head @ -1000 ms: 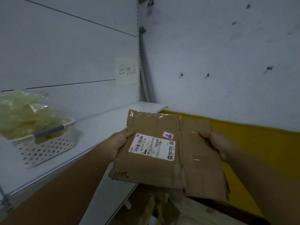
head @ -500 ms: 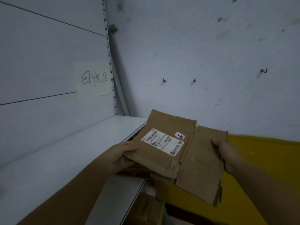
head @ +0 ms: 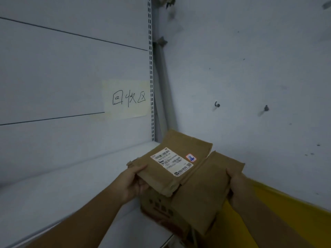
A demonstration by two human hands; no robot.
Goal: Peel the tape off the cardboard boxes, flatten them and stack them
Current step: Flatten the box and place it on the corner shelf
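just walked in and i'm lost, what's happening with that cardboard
A person holds a flattened cardboard box in both hands, over the end of a white shelf. The left hand grips its left edge, near the shipping label, and the right hand grips its right edge. A piece of printed cardboard shows just beneath; whether it lies on the shelf or is held too is unclear. A handwritten note is stuck on the panel above.

Flattened box sat lower center over the shelf end, note stuck up left behind it.
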